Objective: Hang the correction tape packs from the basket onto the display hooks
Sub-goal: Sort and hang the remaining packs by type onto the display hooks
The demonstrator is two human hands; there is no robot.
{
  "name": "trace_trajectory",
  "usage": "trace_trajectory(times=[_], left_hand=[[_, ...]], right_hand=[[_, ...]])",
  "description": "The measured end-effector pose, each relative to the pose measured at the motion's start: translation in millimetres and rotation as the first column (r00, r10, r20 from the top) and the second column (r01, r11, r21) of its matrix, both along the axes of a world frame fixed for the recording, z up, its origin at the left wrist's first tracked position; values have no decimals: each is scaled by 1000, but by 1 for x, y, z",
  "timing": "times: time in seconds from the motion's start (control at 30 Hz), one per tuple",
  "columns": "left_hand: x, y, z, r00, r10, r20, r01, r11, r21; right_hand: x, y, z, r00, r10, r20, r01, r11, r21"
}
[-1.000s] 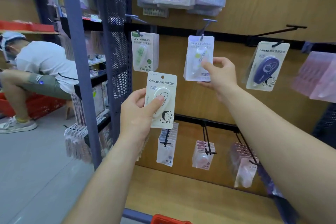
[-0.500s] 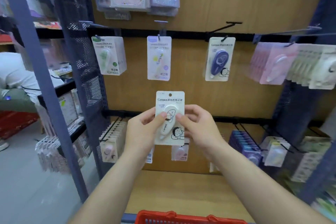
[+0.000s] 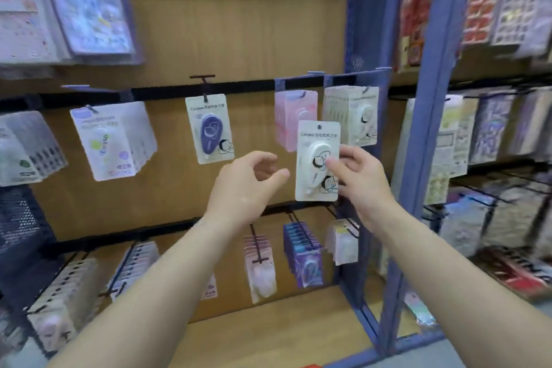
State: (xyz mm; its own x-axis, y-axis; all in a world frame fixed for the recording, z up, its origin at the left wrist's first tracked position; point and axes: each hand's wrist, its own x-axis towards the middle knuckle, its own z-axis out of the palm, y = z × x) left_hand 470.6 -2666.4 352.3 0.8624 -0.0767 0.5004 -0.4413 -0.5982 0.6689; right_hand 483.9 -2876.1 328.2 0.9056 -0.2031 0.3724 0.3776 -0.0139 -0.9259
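A white correction tape pack (image 3: 317, 158) with a cartoon figure is held upright in front of the wooden display board. My right hand (image 3: 360, 176) pinches its right edge between thumb and fingers. Just left of the pack hovers my left hand (image 3: 248, 185), fingers loosely curled and holding nothing. Behind the pack, on the upper rail, a hook carries several matching white packs (image 3: 355, 113), beside a hook of pink packs (image 3: 291, 116). A single blue pack (image 3: 210, 128) hangs further left. The basket is out of view.
More packs hang on the upper-left hooks (image 3: 110, 140) and on the lower rail (image 3: 301, 254). A blue shelf upright (image 3: 430, 98) stands just right of my right hand, with sticker sheets beyond it. A wooden shelf base (image 3: 268, 334) lies below.
My view has swung right along the display. The pack went from both hands to my right hand alone and moved up toward the white packs' hook. My left hand let go.
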Motion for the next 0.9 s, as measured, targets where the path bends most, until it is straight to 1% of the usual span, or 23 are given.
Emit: trace_trajectory(times=[0.07,0.13,0.2,0.3,0.37,0.5,0.6,0.9], left_hand=[[18,-15,5,1000,-6,26,2,989,148],[38,-26,10,999,1,50,-16,959,282],[56,-36,16,997,13,77,-42,921,387],[79,-50,24,995,28,100,-74,869,488],[92,-57,28,995,36,97,-80,859,506],[106,-64,29,994,32,100,-73,893,443],[110,-69,26,992,13,124,-71,879,471],[112,-73,25,990,11,142,-79,872,482]], right_hand=[[22,-36,10,992,-125,17,123,990,61],[43,-65,22,978,-208,20,206,976,65],[63,-86,34,970,-240,32,238,970,50],[87,-101,45,965,-263,25,262,964,43],[97,-105,48,965,-263,14,262,964,40],[107,-111,47,957,-284,59,282,959,37],[110,-113,50,957,-277,89,278,961,2],[112,-110,45,957,-286,57,287,958,-21]])
